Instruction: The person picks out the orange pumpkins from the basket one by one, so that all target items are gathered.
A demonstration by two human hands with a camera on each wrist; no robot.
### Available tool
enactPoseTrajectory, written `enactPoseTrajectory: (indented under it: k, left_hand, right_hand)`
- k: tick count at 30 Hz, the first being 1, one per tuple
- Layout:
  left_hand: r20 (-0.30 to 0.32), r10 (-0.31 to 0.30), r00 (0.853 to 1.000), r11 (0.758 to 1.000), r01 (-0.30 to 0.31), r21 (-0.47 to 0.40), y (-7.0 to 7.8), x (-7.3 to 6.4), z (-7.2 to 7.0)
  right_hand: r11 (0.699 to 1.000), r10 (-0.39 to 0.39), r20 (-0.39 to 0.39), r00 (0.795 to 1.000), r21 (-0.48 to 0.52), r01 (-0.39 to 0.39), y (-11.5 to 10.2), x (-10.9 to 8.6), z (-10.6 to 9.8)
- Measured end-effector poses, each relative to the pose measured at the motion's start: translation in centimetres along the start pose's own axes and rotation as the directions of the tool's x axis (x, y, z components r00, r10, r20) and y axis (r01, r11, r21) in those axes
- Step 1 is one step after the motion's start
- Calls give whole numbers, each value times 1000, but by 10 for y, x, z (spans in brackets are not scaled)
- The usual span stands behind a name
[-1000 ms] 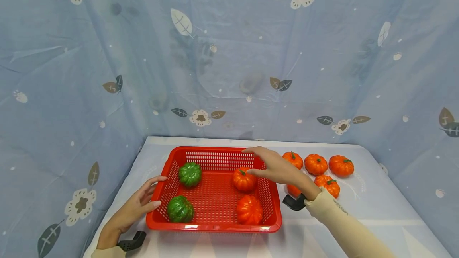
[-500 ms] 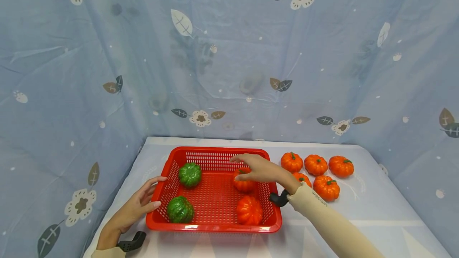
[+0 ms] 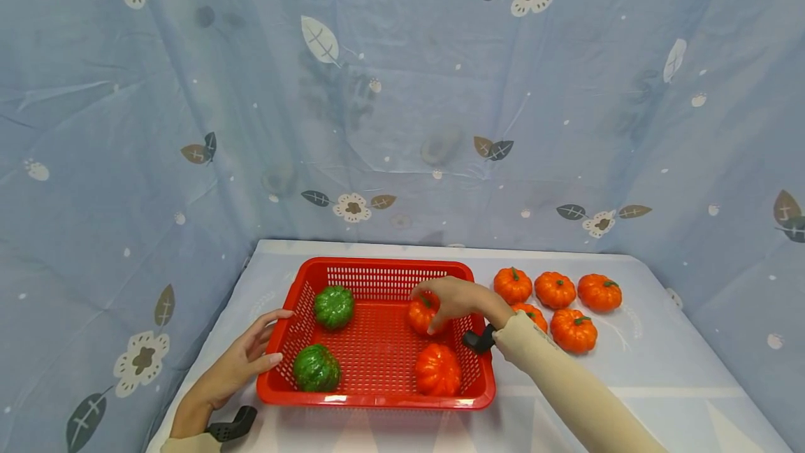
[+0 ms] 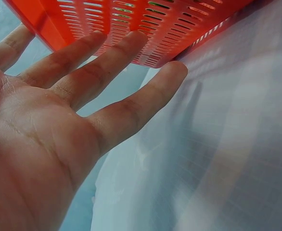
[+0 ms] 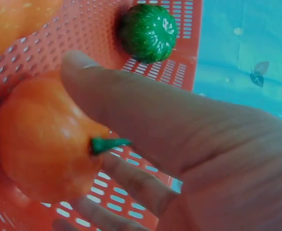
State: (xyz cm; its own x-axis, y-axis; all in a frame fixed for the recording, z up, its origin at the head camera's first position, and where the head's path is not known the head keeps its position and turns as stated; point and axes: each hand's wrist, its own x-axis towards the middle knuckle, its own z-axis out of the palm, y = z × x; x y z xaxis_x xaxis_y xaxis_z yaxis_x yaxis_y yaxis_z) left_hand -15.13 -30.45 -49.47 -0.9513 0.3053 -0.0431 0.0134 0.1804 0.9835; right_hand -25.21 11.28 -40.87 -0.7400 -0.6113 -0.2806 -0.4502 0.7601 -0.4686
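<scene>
My left hand (image 3: 242, 362) is at the left side of the red plastic basket (image 3: 377, 403). Its fingers (image 4: 126, 113) are spread and nearly straight against the slotted outer wall. Inside the basket, my right hand (image 3: 455, 298) reaches down around an orange pumpkin (image 3: 421, 313) with a green stem. The right wrist view has the thumb over one side of this pumpkin (image 5: 44, 144), fingers curving behind its far side. A second orange pumpkin (image 3: 438, 369) sits nearer the front. Two green pumpkins, one back (image 3: 334, 307) and one front (image 3: 316, 368), lie at the left.
On the pale table (image 3: 654, 362), right of the basket, several more orange pumpkins (image 3: 573, 331) stand in a loose group, one (image 3: 530, 314) partly behind the right forearm. A blue patterned curtain (image 3: 402, 124) surrounds the back and sides. Dark cameras (image 3: 233, 423) sit at both wrists.
My right hand has moved left and down from over the basket's right side, and its fingers have come round the rear orange pumpkin. The left hand stays put.
</scene>
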Motion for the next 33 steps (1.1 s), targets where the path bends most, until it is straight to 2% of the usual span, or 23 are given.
enactPoseTrajectory:
  k: [8,16,26,33]
  left_hand:
    - [2,0,1000,1000,0,1,1,2,0]
    - [17,34,999,999,-34,-13,0,3,-1]
    - [25,41,999,999,-40,-22,-2,3,-2]
    - [21,34,999,999,-34,-20,-1,2,-2]
  right_hand:
    - [999,11,39,999,-44,-9,0,11,9]
    - [1000,9,24,1000,-26,-8,4,18,14]
    - [994,-112,-85,990,-29,110,3,22,13]
    - [994,-88,-174,981,51,98,-4,17,8]
